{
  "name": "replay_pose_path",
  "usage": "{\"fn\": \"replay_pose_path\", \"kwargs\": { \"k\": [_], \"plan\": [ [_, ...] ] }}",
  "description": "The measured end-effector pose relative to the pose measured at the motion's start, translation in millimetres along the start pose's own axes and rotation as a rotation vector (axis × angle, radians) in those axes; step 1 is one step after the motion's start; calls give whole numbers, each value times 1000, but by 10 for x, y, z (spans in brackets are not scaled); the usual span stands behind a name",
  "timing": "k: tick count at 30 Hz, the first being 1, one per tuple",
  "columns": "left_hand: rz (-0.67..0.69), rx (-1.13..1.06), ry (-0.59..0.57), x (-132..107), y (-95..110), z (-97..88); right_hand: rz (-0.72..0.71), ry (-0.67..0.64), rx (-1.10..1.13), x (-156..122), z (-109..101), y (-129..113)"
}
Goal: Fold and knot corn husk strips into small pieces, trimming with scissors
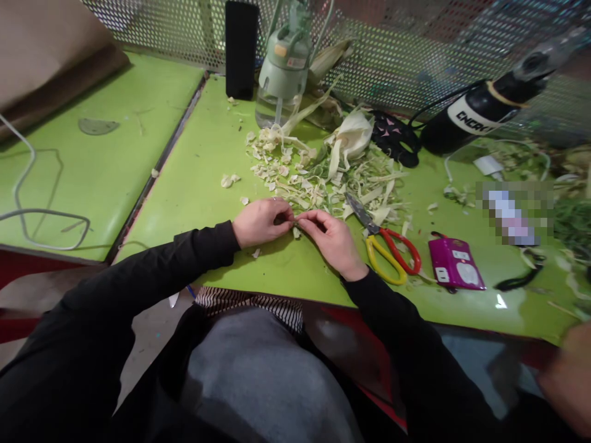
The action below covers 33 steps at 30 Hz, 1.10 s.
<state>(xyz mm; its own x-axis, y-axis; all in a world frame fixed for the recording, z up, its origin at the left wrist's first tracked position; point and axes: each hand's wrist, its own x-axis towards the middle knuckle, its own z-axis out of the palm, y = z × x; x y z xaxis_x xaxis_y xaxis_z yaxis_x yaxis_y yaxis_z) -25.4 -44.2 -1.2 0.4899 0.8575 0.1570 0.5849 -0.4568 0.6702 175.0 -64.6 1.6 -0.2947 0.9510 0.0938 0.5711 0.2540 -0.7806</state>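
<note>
My left hand (265,223) and my right hand (333,239) meet over the near part of the green table (184,184). Thumb and forefinger of each are pinched together, tip to tip, on a small pale scrap (296,232), perhaps a bit of husk, mostly covered by the fingers. Just beyond them spreads a pile of cut corn-husk strips (314,191), with a larger folded husk (349,138) on top. Scissors (381,240) with one red and one yellow handle lie to the right of my right hand, blades pointing at the pile.
A clear-bottomed water bottle (281,80) and a black phone (241,52) stand at the back by a perforated metal screen (415,55). To the right are a purple packet (457,263) and a black bottle (475,117). A white cable (28,172) loops at left. Another person's arm (567,375) shows at lower right.
</note>
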Motion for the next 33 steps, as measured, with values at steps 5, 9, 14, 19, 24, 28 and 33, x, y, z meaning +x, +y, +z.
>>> {"fn": "replay_pose_path", "kwargs": {
  "k": [5,9,14,19,24,28,33],
  "plan": [
    [90,37,-33,-4,-43,-58,-232,69,-328,-47,-80,28],
    [181,191,-6,-31,-50,-64,-322,110,-487,-58,-98,80],
    [226,456,16,-46,-51,-101,-384,141,-584,-49,-109,106],
    [235,409,51,-28,-86,-178,-315,116,-259,-31,-169,3],
    [239,239,-70,-58,-19,-208,-236,-84,245,-45,-163,-108],
    [232,-15,-148,-55,48,-269,-102,-101,414,-51,-126,-83],
    [187,-533,-177,-19,70,-254,-70,-175,440,-46,-81,-58]
  ]
}}
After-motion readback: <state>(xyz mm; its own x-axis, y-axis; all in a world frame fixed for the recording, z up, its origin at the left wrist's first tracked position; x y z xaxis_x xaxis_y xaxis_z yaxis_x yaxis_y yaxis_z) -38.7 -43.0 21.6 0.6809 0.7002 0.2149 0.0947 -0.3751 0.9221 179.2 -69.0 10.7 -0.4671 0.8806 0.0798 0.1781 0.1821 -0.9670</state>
